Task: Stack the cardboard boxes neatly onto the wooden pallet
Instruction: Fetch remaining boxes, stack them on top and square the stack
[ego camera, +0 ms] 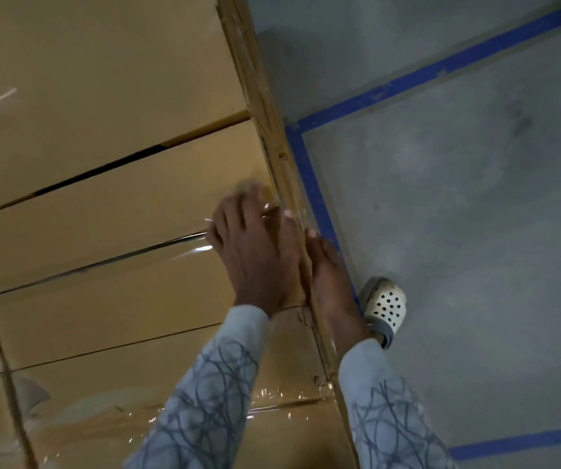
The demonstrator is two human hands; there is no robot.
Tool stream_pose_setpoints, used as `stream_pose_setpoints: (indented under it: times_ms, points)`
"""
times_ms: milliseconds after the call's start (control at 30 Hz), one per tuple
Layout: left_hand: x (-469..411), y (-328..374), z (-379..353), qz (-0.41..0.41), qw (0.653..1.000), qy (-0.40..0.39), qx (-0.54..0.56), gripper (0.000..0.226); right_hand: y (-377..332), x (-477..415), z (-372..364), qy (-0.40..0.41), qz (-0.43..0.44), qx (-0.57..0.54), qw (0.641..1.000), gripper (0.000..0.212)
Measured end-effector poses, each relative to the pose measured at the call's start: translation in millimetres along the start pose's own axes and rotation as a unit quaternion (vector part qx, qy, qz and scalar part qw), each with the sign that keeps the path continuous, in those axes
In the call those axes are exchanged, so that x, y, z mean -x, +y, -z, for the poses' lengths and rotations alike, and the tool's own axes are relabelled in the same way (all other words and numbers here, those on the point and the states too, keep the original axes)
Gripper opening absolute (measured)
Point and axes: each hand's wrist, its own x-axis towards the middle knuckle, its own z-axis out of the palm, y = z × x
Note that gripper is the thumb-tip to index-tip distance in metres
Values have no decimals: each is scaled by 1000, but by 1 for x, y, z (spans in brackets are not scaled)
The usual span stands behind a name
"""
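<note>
Your view looks down on a stack of tan rectangular cardboard boxes (103, 96), whose tops lie side by side in rows. A dark narrow gap (103, 170) opens between two of the boxes near the middle of the stack. Clear shiny plastic film (191, 247) glints across the box tops and along the stack's right edge. Your left hand (255, 252) lies palm down on top of the stack, just inside that right edge, with its fingers stretched forward. The fingertips are blurred where the film shines, so you cannot tell whether they only press on it or catch a fold of it. Your right hand (326, 275) is just beside the left one, laid against the stack's right side at the top corner. Its fingers run straight along the edge and hold nothing that shows. Both arms wear pale grey sleeves with a dark scribbled line pattern (204, 384), and they come up from the near end of the stack. To the right of the stack lies a grey concrete floor (475, 231). Strips of blue tape (313, 184) mark lines on it, one running close along the foot of the stack. Your foot in a white perforated clog with a grey strap (385, 306) stands on the floor just right of the stack, near your right wrist.
</note>
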Motion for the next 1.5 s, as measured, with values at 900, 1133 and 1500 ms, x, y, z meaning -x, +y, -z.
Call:
stream_pose_setpoints:
  times_ms: [900, 1133, 1500]
  points:
    - [-92, -33, -15, -101, 995, 1, 1, 79, 25, -150, -2, 46, -8, -30, 998, 82]
    - [-94, -33, -17, -89, 996, 7, 15, 78, 2, -150, -38, 34, 92, 106, 990, 34]
    - [-92, -35, -15, -119, 992, 7, 42, 72, 21, -124, -29, -3, 26, 42, 999, 57]
